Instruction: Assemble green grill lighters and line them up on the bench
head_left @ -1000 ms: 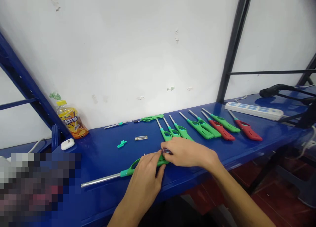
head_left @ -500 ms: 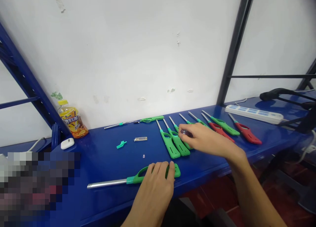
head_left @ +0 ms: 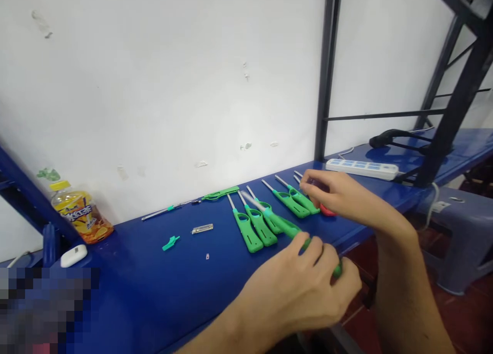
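Note:
My left hand (head_left: pixel 304 282) is wrapped round the handle of a green lighter (head_left: pixel 285 226), its metal tube pointing up and left over the row. My right hand (head_left: pixel 335 192) is closed at the right part of the row, fingers curled round a small dark thing too hidden to name. Several green lighters (head_left: pixel 248 233) lie side by side on the blue table (head_left: pixel 154 292). Part of a red lighter (head_left: pixel 327 210) shows below my right hand. Left of the row lie a teal trigger piece (head_left: pixel 170 242), a metal-framed part (head_left: pixel 202 228) and a tiny pale piece (head_left: pixel 207 256).
Along the wall lie an opened green casing (head_left: pixel 221 193) and a thin metal rod (head_left: pixel 159 213). A drink bottle (head_left: pixel 82 212) and a white case (head_left: pixel 74 255) stand at the left. A white power strip (head_left: pixel 362 168) and dark metal posts (head_left: pixel 327 76) are at the right.
My left hand has lifted the green lighter off the table and swung it to the right, its tube tilted. My right hand has moved right along the row. The view has turned right.

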Demonstrator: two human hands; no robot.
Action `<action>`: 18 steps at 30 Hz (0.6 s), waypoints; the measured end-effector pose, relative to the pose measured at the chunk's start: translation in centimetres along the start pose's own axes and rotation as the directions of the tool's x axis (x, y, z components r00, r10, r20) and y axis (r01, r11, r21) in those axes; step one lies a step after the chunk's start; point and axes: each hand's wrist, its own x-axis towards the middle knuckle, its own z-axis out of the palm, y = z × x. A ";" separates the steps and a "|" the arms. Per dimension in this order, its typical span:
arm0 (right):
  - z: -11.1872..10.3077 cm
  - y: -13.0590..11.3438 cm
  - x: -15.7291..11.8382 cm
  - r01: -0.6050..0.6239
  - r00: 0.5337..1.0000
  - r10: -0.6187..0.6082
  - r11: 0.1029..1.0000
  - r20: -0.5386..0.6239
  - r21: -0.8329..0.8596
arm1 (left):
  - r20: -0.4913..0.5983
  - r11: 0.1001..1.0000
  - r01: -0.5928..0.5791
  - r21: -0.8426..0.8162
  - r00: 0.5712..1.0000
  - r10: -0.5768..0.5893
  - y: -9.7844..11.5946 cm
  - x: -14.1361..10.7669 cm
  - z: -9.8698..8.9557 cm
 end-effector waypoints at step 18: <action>-0.2 0.4 -0.4 0.030 0.999 -0.030 0.999 -0.017 -0.035 | 0.334 0.973 0.205 -0.109 0.929 -0.159 -5.9 -0.1 5.2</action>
